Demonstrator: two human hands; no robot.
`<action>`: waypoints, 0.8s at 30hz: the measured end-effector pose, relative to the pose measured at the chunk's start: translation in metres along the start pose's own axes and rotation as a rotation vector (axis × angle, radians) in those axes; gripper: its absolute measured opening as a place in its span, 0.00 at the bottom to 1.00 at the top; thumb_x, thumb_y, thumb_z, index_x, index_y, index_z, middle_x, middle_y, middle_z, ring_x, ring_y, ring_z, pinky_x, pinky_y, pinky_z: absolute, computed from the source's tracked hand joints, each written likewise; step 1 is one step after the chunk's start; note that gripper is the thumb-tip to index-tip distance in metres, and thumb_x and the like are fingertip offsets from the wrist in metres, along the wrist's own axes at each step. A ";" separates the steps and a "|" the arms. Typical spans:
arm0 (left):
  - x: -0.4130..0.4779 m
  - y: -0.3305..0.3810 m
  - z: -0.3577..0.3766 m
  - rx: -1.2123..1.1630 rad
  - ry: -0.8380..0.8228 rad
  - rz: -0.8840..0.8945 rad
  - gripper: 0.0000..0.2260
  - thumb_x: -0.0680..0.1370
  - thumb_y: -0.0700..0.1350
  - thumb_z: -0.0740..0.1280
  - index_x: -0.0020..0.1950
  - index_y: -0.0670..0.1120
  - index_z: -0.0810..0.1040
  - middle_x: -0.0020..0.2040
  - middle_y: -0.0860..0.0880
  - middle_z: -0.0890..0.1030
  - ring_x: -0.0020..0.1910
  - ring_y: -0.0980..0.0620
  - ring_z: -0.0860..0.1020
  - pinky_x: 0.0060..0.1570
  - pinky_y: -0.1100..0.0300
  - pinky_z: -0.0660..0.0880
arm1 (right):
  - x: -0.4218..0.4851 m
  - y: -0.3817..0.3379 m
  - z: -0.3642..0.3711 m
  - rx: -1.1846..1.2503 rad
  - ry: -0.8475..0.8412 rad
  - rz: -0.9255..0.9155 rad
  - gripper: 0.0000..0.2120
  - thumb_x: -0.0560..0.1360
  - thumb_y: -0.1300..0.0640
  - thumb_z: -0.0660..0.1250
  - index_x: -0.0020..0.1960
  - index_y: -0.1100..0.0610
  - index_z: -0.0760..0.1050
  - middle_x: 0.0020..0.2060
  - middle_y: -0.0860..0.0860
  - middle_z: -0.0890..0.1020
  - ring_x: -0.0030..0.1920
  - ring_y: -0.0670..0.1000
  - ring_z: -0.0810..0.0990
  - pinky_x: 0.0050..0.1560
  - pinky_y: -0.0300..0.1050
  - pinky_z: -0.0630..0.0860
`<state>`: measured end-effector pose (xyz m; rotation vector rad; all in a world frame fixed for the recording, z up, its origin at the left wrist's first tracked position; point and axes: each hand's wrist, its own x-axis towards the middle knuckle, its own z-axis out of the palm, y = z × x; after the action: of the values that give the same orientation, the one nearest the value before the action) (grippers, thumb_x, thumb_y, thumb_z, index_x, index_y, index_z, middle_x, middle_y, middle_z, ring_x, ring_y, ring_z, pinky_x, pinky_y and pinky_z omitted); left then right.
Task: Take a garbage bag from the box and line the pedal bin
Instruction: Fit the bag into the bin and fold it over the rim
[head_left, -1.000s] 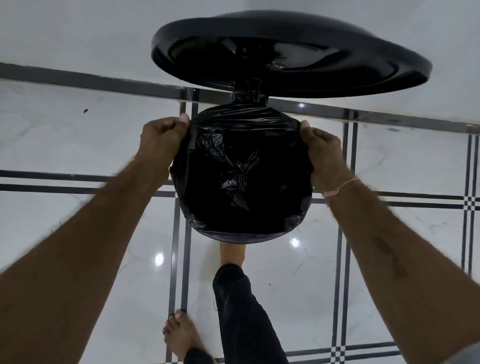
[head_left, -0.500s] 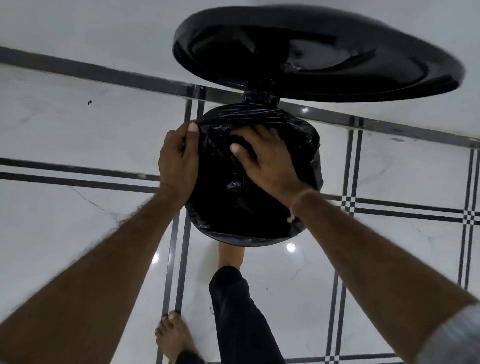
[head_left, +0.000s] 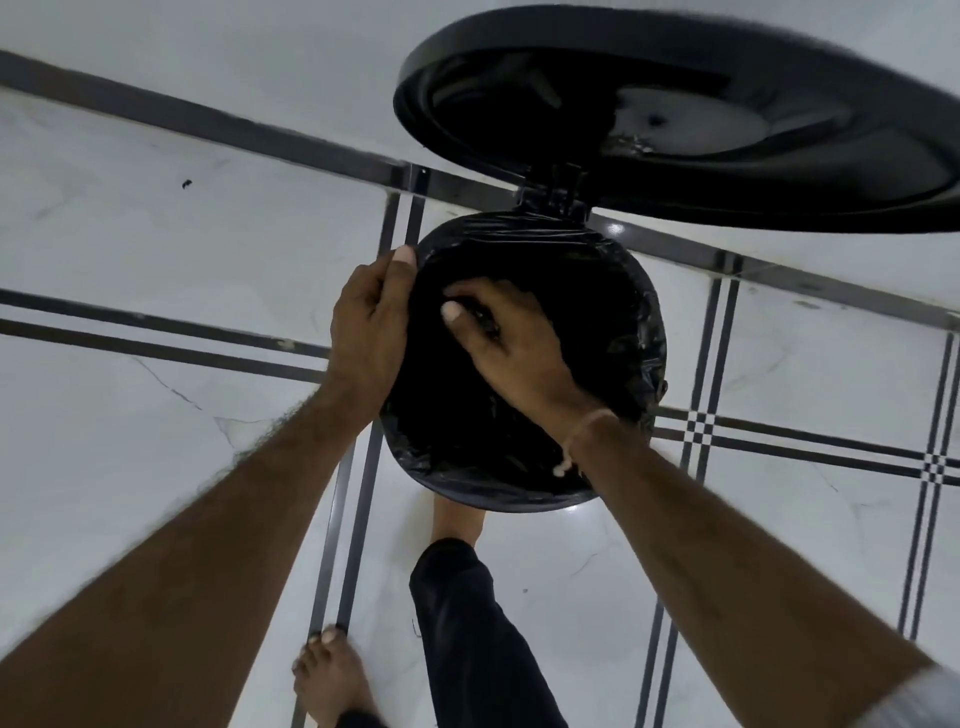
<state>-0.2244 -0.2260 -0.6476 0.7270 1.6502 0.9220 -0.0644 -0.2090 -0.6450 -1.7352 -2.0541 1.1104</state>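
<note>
The black pedal bin (head_left: 545, 501) stands on the floor below me, its round lid (head_left: 701, 119) swung up at the back. A black garbage bag (head_left: 641, 332) is folded over the bin's rim and hangs down inside. My left hand (head_left: 371, 322) grips the bag's edge at the bin's left rim, thumb on top. My right hand (head_left: 511, 348) reaches down into the bin's mouth, fingers pressed into the bag's plastic. My right foot (head_left: 457, 522) is at the bin's front base, on the pedal side. The bag box is not in view.
White marble floor (head_left: 156, 415) with dark inlay lines lies all around. A dark skirting strip (head_left: 208, 124) and white wall run behind the bin. My left foot (head_left: 332, 675) stands bare at the bottom, and my dark trouser leg (head_left: 467, 623) rises towards the bin.
My right hand left the bin's right rim and went into the bag's mouth, then pushed deeper. The bag's inside now looks opened out. My view shifted left, so the bin sits further right.
</note>
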 end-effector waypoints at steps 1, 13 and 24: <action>0.000 -0.002 0.001 0.009 0.008 0.008 0.18 0.81 0.64 0.57 0.42 0.54 0.77 0.45 0.47 0.78 0.46 0.51 0.77 0.52 0.49 0.76 | 0.011 0.000 0.010 -0.064 -0.129 0.075 0.21 0.79 0.34 0.57 0.68 0.40 0.74 0.69 0.48 0.78 0.69 0.59 0.74 0.70 0.62 0.70; 0.001 -0.006 0.003 0.098 0.074 0.103 0.20 0.83 0.61 0.56 0.39 0.51 0.73 0.40 0.48 0.75 0.39 0.54 0.75 0.42 0.59 0.72 | -0.024 0.003 -0.016 -0.554 -0.146 0.217 0.26 0.81 0.33 0.51 0.71 0.45 0.71 0.68 0.53 0.77 0.68 0.63 0.74 0.67 0.65 0.67; 0.004 -0.009 0.002 0.161 0.103 0.160 0.25 0.84 0.62 0.55 0.41 0.41 0.70 0.37 0.45 0.73 0.39 0.51 0.72 0.43 0.50 0.73 | -0.026 0.037 -0.006 -0.126 0.011 0.516 0.23 0.84 0.44 0.58 0.71 0.58 0.73 0.65 0.62 0.80 0.66 0.64 0.79 0.64 0.52 0.74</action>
<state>-0.2231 -0.2273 -0.6577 0.9458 1.7919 0.9600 -0.0265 -0.2303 -0.6579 -2.4143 -1.7431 1.1082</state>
